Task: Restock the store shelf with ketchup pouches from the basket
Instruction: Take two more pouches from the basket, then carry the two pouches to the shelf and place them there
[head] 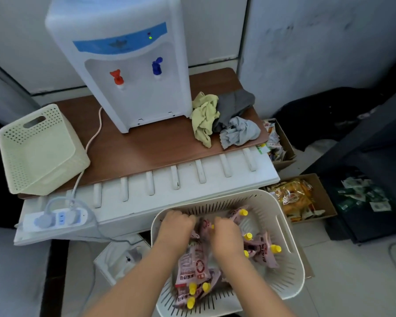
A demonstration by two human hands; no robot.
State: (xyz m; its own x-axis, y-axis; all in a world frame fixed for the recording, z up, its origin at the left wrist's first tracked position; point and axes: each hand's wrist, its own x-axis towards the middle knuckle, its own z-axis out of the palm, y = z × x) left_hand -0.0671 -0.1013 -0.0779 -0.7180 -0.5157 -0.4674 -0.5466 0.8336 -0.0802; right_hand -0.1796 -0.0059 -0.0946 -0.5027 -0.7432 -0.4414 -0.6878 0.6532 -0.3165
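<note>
A white slotted basket (293,266) stands on the floor in front of me, holding several pink ketchup pouches (193,268) with yellow caps. Both my hands are down inside it. My left hand (175,227) is curled with its fingers bent near the basket's far wall, over the pouches. My right hand (226,236) is closed around the top of a pouch in the middle of the pile. What the left fingers hold is hidden. A white shelf edge with raised dividers (174,179) runs just beyond the basket.
A water dispenser (124,65) stands on the brown board (146,149) with crumpled cloths (224,120) beside it. An empty cream basket (37,152) lies tipped at left. A power strip (57,218) rests on the shelf edge. Cardboard boxes of snacks (297,197) sit at right.
</note>
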